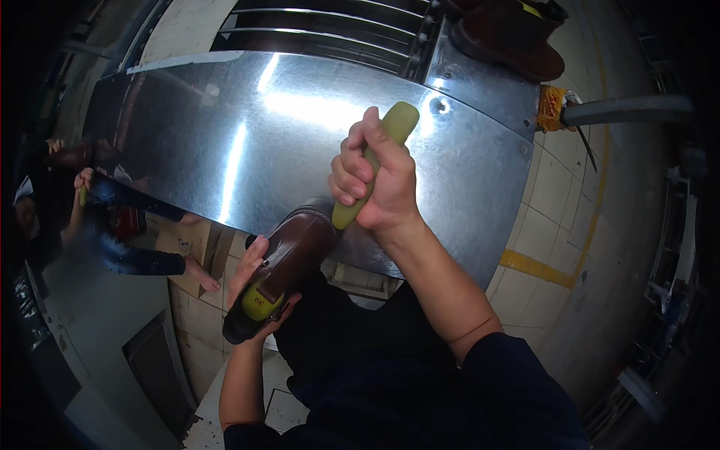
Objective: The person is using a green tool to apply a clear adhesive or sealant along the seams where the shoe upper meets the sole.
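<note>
- The brown shoe (300, 240) is at the near edge of the metal bench (172, 157), its toe reaching over this edge and its heel toward the wearer. Whether the toe rests on the bench, I cannot tell.
- The left hand (244, 271) is closed around the heel part, with fingers on one side and thumb on the other.
- The right hand (379, 176) makes a firm fist around a yellow-green bar (403, 120); the bar's lower end meets, or nearly meets, the toe's side.
- As I judge, the work is in progress: the upper is already formed, and the yellow-green last (253, 295) is inside the shoe, not yet taken out. How much surface is finished, I cannot tell.
- A dark brown boot (506, 37) stands beyond the bench's far right corner.
- On the last there is a short dark marking (259, 301). I find no readable brand or label on the shoe or the bar.
</note>
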A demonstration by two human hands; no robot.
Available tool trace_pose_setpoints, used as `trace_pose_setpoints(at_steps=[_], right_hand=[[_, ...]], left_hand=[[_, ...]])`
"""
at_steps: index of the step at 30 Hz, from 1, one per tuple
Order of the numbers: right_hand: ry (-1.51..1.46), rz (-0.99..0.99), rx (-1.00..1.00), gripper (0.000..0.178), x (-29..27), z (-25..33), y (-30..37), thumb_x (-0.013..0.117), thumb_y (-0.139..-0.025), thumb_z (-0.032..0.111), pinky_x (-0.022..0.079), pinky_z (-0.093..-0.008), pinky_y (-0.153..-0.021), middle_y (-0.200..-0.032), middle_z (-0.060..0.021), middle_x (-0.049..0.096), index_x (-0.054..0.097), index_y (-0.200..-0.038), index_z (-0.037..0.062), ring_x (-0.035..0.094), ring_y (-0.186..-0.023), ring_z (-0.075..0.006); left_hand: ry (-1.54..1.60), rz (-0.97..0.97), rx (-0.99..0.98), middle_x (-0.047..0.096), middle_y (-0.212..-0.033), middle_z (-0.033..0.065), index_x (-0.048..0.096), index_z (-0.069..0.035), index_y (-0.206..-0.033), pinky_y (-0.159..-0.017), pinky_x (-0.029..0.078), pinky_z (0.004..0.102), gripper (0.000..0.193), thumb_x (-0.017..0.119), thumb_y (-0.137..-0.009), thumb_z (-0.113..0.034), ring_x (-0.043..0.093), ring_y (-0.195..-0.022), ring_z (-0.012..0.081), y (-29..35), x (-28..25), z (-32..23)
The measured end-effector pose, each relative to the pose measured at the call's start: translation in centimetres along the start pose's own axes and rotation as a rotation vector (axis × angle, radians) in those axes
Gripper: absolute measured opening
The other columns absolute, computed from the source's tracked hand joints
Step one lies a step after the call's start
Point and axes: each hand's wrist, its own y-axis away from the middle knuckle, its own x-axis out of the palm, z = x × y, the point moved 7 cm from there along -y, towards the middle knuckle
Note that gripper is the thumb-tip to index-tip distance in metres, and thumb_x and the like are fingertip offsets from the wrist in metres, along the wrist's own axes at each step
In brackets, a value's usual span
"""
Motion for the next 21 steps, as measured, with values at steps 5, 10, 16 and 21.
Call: trace_pose_setpoints(at_steps=[5, 10, 16, 21], right_hand=[[0.149, -0.049, -0.247, 0.033, 0.6, 0.0, 1.3, 0.057, -0.109, 0.037, 0.035, -0.0268, -0.043, -0.058, 0.0019, 0.040, 0.055, -0.093, 0.0081, 0.038, -0.044, -0.0090], [0.464, -0.021, -0.507, 0.028, 3.2, 0.6, 3.5, 0.054, -0.111, 0.033, 0.035, -0.0272, -0.044, -0.059, 0.0023, 0.040, 0.056, -0.096, 0.0083, 0.037, -0.045, -0.0088], [-0.023, -0.063, -0.137, 0.039, -0.2, 1.4, 0.8, 0.058, -0.108, 0.044, 0.035, -0.0296, -0.042, -0.055, 0.0008, 0.039, 0.053, -0.089, 0.0094, 0.039, -0.042, -0.0116], [-0.034, 0.067, -0.135, 0.041, 0.8, 0.3, 1.2, 0.044, -0.113, 0.043, 0.034, -0.0295, -0.043, -0.057, 0.0030, 0.039, 0.058, -0.091, 0.0108, 0.036, -0.043, -0.0106]], left_hand=[[-0.119, 0.059, 0.046, 0.059, -0.145, 0.0257, 0.051, -0.005, -0.142, -0.115, 0.044, 0.0567, 0.075, 0.091, -0.082, -0.024, 0.055, -0.138, 0.0462, -0.5, 0.0, -0.7], [-0.124, 0.040, 0.105, 0.060, -0.144, 0.0230, 0.054, -0.002, -0.144, -0.117, 0.043, 0.0502, 0.079, 0.089, -0.081, -0.035, 0.057, -0.137, 0.0410, -1.4, -0.3, -1.6], [-0.182, 0.017, 0.364, 0.070, -0.132, 0.0233, 0.060, -0.006, -0.125, -0.110, 0.045, 0.0633, 0.026, 0.063, -0.100, -0.014, 0.064, -0.127, 0.0492, -0.9, -0.4, -3.3], [-0.217, 0.035, 0.368, 0.070, -0.134, 0.0210, 0.060, -0.007, -0.126, -0.107, 0.046, 0.0658, 0.025, 0.059, -0.102, -0.013, 0.064, -0.126, 0.0499, -0.2, -0.2, -3.3]])
